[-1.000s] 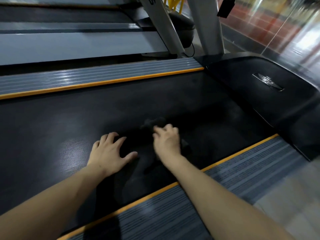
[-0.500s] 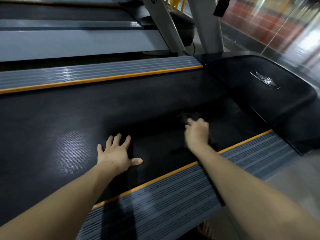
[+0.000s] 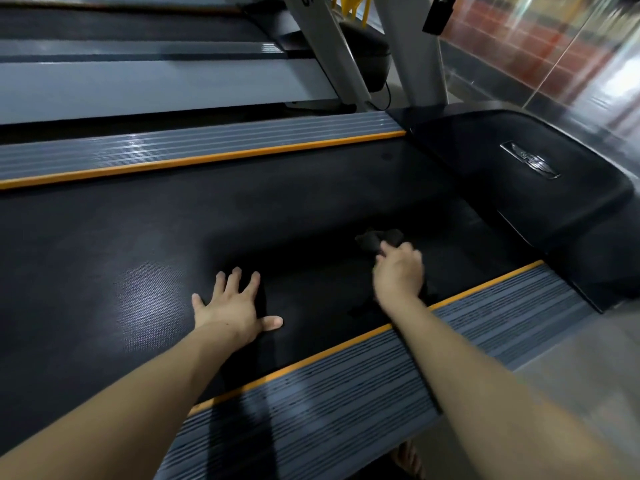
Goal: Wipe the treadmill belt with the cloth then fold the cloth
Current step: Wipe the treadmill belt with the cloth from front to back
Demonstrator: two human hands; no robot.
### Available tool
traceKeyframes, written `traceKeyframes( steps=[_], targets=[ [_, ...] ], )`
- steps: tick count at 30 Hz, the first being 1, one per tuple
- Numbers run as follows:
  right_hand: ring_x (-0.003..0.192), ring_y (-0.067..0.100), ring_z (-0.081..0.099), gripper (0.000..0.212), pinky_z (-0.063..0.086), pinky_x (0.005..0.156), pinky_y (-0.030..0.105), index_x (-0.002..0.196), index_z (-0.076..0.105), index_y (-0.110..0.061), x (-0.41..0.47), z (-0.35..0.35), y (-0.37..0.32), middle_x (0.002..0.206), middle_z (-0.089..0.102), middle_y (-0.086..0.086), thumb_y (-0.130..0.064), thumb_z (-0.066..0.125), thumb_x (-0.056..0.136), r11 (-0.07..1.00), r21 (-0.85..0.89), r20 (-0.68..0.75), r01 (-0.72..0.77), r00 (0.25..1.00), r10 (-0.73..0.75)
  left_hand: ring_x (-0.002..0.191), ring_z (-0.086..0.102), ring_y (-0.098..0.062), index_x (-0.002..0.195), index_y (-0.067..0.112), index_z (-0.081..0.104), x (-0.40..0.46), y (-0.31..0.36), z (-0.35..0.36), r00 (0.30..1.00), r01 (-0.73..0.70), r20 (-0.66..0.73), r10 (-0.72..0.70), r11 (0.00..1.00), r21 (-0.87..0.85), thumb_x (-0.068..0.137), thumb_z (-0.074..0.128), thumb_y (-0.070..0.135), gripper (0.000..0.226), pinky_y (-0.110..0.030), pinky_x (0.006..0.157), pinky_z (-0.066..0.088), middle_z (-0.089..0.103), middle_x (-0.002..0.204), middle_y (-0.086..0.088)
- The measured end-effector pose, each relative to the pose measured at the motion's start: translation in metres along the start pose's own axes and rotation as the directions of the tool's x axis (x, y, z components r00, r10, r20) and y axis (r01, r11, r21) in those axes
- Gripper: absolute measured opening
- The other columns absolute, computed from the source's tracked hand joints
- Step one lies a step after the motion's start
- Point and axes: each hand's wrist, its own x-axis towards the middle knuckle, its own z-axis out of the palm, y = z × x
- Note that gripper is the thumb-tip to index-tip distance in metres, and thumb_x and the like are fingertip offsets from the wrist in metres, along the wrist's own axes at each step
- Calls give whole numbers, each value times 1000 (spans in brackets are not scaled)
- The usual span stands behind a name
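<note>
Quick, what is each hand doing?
Left hand: open, flat on the treadmill belt.
Right hand: holding the dark cloth.

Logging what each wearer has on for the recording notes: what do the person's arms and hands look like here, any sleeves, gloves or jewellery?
Both forearms are bare as far up as the head view shows, with no sleeves in view. The left hand and right hand wear no gloves. No watch, bracelet or ring shows on the wrists or the visible fingers, and no markings can be made out. The right hand's fingers are partly hidden and slightly blurred.
</note>
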Motion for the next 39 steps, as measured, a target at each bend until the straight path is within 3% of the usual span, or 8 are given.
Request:
traceKeyframes(
  steps=[4, 8, 15, 18, 24, 29, 33, 39],
  targets=[
    [101, 27, 47, 30, 48, 84, 40, 123, 63, -27, -63, 4, -63, 108, 49, 5, -30, 55, 95, 968, 107, 154, 226, 958, -240, 155, -17, -23, 160, 40, -1, 1, -2, 2, 1000, 5, -7, -5, 1000, -13, 78, 56, 82, 109, -66, 121, 7, -11, 170, 4],
    [105, 22, 49, 34, 51, 83, 40, 129, 59, -37, -38, -13, -46, 109, 49, 1, -35, 57, 95, 909, 138, 310, 392, 855, -416, 155, -18, -22, 160, 41, -2, 1, -1, 3, 1000, 11, -3, -11, 1000, -11, 78, 56, 83, 109, -66, 121, 6, -13, 170, 5],
    [107, 29, 52, 30, 51, 84, 43, 127, 63, -28, 8, -28, 28, 112, 53, 6, -31, 55, 98, 998, -55, 137, -16, 990, 23, 155, -19, -23, 160, 41, -2, 1, -4, 5, 1000, 4, -5, -4, 1000, -28, 79, 55, 82, 107, -68, 120, 5, -13, 170, 4],
    [103, 29, 53, 27, 49, 84, 39, 120, 64, -25, -31, -24, -18, 110, 53, 8, -34, 56, 96, 1000, 17, 154, -13, 988, 11, 155, -19, -22, 160, 41, -2, 0, -1, 3, 1000, 10, 5, -10, 1000, -22, 80, 55, 82, 107, -67, 120, 4, -14, 170, 5],
    [102, 21, 49, 35, 49, 78, 36, 131, 58, -36, -77, -18, -45, 106, 49, 0, -35, 56, 96, 917, 174, 274, 358, 877, -394, 155, -16, -23, 160, 42, -4, -3, -4, 0, 1000, 2, 9, -2, 1000, 19, 79, 50, 85, 107, -66, 121, 7, -13, 170, 5],
    [102, 29, 54, 31, 51, 79, 39, 126, 63, -36, -3, -25, 27, 106, 51, 4, -30, 55, 97, 988, -4, 175, 153, 973, -150, 155, -17, -21, 160, 41, -3, -10, -11, -4, 999, -45, 23, 45, 999, 17, 81, 49, 84, 104, -63, 122, 5, -15, 169, 5],
    [103, 29, 52, 29, 51, 84, 42, 126, 63, -28, -26, -29, 5, 111, 50, 7, -32, 53, 99, 999, -27, 168, 27, 986, -22, 156, -11, -21, 160, 43, 3, -18, -22, 0, 999, -45, -4, 45, 997, 68, 84, 48, 81, 96, -59, 123, 13, -12, 170, 5],
    [103, 23, 48, 32, 49, 80, 37, 129, 58, -33, -115, -19, -66, 109, 47, 3, -37, 53, 98, 945, 144, 270, 295, 907, -324, 156, 1, -27, 159, 40, 18, -39, -21, 14, 991, -20, -129, 24, 999, 38, 95, 41, 70, 73, -53, 123, 18, 4, 170, 2]
  ],
)
